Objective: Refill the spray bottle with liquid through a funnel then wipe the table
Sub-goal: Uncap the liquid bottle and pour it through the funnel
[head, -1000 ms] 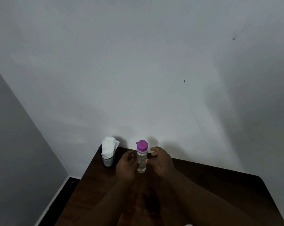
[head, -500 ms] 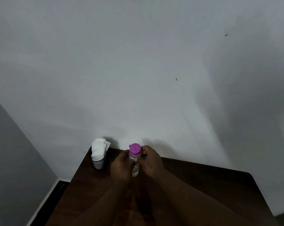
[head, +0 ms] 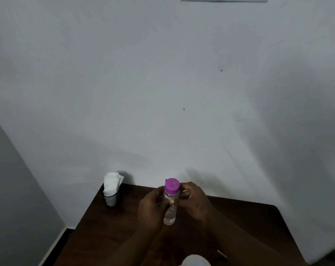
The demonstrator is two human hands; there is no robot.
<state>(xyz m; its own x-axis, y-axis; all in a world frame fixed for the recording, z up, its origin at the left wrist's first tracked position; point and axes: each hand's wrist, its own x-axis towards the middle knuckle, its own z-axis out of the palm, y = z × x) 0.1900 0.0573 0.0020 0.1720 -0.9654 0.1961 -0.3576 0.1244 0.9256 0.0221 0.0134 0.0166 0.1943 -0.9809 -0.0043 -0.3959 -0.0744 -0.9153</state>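
- The left grip is curled round the middle of the clear bottle, which is near upright at the far side of the dark worktop.
- The right grip pinches the bottle's top, fingertips against the purple cap, which is still on.
- To the left, a mesh cup holds white tissues.

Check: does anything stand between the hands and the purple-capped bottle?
Nothing visible does. The left hand grips the bottle body and the right hand holds it near the purple cap, which is still on. The tissue holder stands apart, off to the left.
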